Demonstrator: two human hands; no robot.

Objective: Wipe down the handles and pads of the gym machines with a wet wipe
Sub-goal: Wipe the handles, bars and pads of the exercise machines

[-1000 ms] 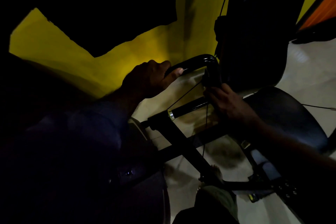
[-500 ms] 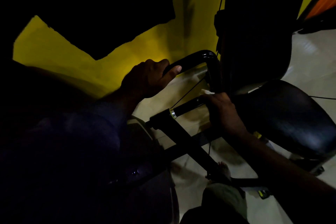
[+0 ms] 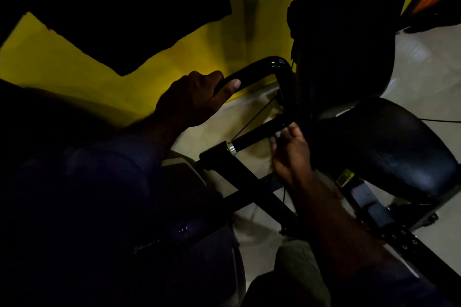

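Observation:
The scene is very dark. My left hand grips the curved glossy black handle of the gym machine, thumb lying along the bar. Below it runs a straight black grip with a metal ring at its near end. My right hand is curled at the far end of that grip. A small pale patch at its fingers looks like the wet wipe, mostly hidden by the hand. The black seat pad lies just right of my right hand, with the black back pad above it.
A black frame bar slants down from the grip towards the seat rail. A thin cable crosses between the two handles. A yellow wall is behind, pale floor at right. My trouser leg shows at the bottom.
My right hand has slid down from the curved bar's vertical part to the far end of the straight grip. My left hand keeps its hold on the curved handle.

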